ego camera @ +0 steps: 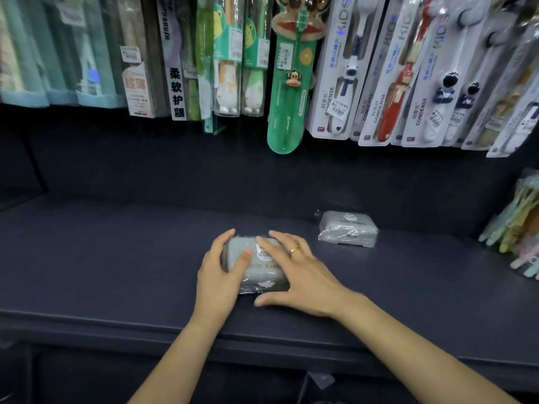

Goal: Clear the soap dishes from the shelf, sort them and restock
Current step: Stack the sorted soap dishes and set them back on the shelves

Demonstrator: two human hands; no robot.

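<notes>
Two hands clasp near soap dish (pixel 256 265) on shelf (pixel 116 258), long axis roughly left-right. Left hand (pixel 217 272) curls round its left end; right hand (pixel 294 272) lies spread across top.

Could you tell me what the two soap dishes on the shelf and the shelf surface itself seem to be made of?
Near soap dish, under both hands: looks like matte grey plastic, wrapped in clear film that glints.
Far soap dish: seems the same grey plastic; its crinkled clear wrap shows shiny creases.
Shelf: dark, matte and smooth, possibly painted metal or laminate; the picture cannot settle which.
</notes>
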